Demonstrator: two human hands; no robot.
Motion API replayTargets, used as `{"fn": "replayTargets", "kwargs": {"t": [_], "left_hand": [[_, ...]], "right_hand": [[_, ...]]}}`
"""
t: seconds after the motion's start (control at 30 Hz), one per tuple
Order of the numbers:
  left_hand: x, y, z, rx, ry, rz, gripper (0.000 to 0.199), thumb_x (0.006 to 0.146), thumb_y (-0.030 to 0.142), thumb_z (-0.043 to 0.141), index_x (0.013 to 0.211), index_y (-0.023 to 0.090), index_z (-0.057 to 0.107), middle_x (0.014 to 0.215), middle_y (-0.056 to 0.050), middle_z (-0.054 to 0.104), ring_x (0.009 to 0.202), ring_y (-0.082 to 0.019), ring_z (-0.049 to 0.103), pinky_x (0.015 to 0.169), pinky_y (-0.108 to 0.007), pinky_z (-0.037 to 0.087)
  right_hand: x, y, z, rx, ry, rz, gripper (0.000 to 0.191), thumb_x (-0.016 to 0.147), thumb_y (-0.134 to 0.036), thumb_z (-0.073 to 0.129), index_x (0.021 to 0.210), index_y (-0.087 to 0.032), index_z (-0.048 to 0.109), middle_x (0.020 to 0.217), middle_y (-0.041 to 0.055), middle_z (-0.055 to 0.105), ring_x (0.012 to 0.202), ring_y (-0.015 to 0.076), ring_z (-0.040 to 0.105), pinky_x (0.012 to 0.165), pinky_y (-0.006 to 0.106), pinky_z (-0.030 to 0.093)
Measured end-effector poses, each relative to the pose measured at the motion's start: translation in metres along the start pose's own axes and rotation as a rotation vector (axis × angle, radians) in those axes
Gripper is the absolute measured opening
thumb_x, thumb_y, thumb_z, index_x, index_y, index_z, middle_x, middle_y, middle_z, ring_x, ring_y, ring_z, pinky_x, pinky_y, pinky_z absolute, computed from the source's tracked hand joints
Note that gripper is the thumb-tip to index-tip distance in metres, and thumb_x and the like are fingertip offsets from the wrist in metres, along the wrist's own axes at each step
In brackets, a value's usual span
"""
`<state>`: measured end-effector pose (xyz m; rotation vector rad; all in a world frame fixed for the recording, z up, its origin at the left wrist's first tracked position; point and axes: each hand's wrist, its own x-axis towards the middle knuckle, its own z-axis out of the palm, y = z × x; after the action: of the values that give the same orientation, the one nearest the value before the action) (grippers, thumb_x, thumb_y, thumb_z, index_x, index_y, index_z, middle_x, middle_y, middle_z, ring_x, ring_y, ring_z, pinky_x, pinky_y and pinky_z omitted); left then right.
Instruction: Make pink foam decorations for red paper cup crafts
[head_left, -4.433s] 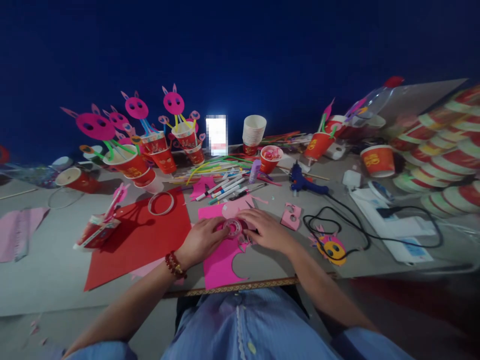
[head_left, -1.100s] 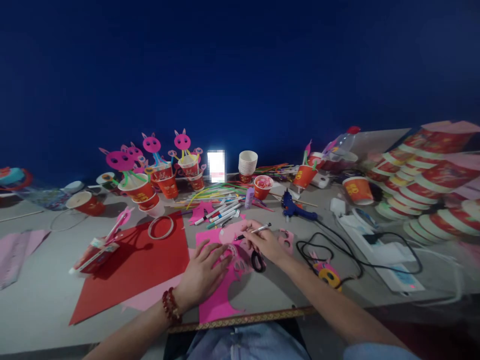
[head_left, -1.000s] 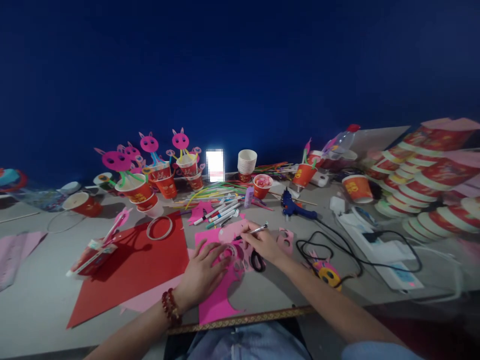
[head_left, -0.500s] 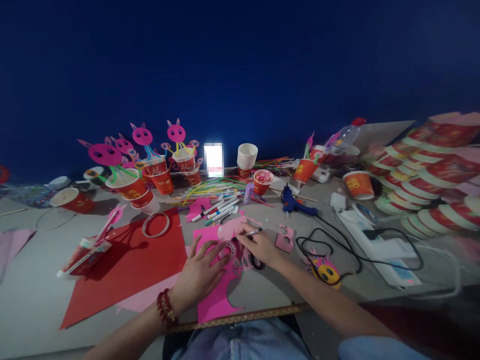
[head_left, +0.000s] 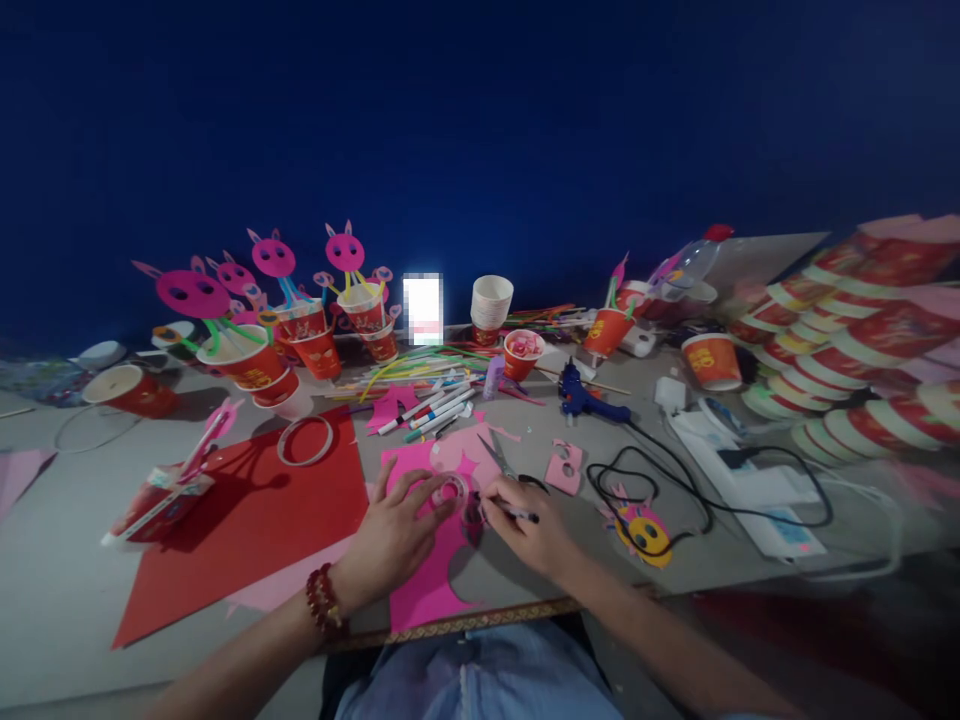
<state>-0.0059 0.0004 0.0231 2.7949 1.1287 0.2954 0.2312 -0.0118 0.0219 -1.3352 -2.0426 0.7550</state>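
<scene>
My left hand (head_left: 397,530) lies with fingers spread on a bright pink sheet (head_left: 420,595), its fingertips at a small whitish ring (head_left: 450,490). My right hand (head_left: 529,525) grips a marker pen (head_left: 523,514), with its fingers close to the ring's right side; the pen's tip is hidden. Beyond my right hand lie scissors (head_left: 501,455), their black handles partly covered by it. Light pink paper (head_left: 459,450) rests behind the ring. A pink scrap with round holes (head_left: 564,467) is to the right.
A red sheet (head_left: 247,540) with a larger ring (head_left: 305,441) lies left. Several markers (head_left: 427,412) are behind my hands. A blue glue gun (head_left: 589,400), its black cable, and a white power strip (head_left: 750,490) are right. Decorated cups (head_left: 247,365) and stacked cups (head_left: 491,305) stand behind.
My right hand has moved nearer to me, from beyond the ring to its right side, the pen still held. The scissors are now exposed. My left hand stays on the sheet.
</scene>
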Motion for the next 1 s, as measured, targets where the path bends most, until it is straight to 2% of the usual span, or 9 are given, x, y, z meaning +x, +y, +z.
{"fn": "replayTargets", "kwargs": {"t": [0.13, 0.37, 0.67, 0.8, 1.0], "left_hand": [[0.001, -0.001, -0.002, -0.021, -0.001, 0.015, 0.05, 0.088, 0.021, 0.057, 0.135, 0.036, 0.052, 0.143, -0.002, 0.051, 0.126, -0.03, 0.044, 0.117, -0.065, 0.001], [0.003, -0.005, -0.002, 0.005, -0.014, 0.018, 0.047, 0.089, 0.02, 0.058, 0.133, 0.037, 0.054, 0.141, -0.002, 0.054, 0.127, -0.029, 0.044, 0.117, -0.064, 0.001], [0.005, -0.011, -0.005, -0.085, -0.041, 0.026, 0.046, 0.093, 0.022, 0.057, 0.136, 0.04, 0.051, 0.143, 0.001, 0.052, 0.128, -0.027, 0.043, 0.116, -0.064, -0.005], [0.005, -0.011, -0.003, -0.106, -0.033, 0.022, 0.046, 0.094, 0.024, 0.057, 0.136, 0.041, 0.051, 0.143, 0.001, 0.052, 0.127, -0.027, 0.043, 0.116, -0.063, -0.007], [0.004, -0.011, -0.003, -0.06, -0.056, 0.034, 0.048, 0.093, 0.02, 0.057, 0.136, 0.041, 0.051, 0.143, 0.001, 0.051, 0.127, -0.027, 0.042, 0.115, -0.065, -0.005]], "right_hand": [[-0.013, -0.007, 0.011, -0.079, 0.033, -0.039, 0.014, 0.093, -0.018, 0.044, 0.085, -0.023, 0.055, 0.073, 0.0015, 0.066, 0.071, 0.0181, 0.064, 0.069, 0.027, 0.041], [-0.016, -0.01, 0.013, 0.067, 0.028, -0.034, 0.017, 0.094, -0.021, 0.043, 0.081, -0.023, 0.054, 0.069, 0.0, 0.061, 0.063, 0.0156, 0.058, 0.062, 0.025, 0.04], [-0.01, -0.01, 0.031, -0.046, 0.025, -0.235, 0.012, 0.091, -0.016, 0.047, 0.087, -0.022, 0.056, 0.075, 0.0018, 0.067, 0.073, 0.0171, 0.062, 0.069, 0.026, 0.042], [-0.011, -0.009, 0.028, -0.039, -0.006, -0.274, 0.012, 0.091, -0.016, 0.047, 0.089, -0.022, 0.057, 0.077, 0.0026, 0.068, 0.074, 0.0175, 0.063, 0.068, 0.026, 0.042], [-0.01, 0.002, 0.016, -0.015, 0.01, -0.206, 0.014, 0.093, -0.019, 0.046, 0.085, -0.022, 0.057, 0.073, 0.0015, 0.067, 0.07, 0.0166, 0.061, 0.068, 0.027, 0.041]]}}
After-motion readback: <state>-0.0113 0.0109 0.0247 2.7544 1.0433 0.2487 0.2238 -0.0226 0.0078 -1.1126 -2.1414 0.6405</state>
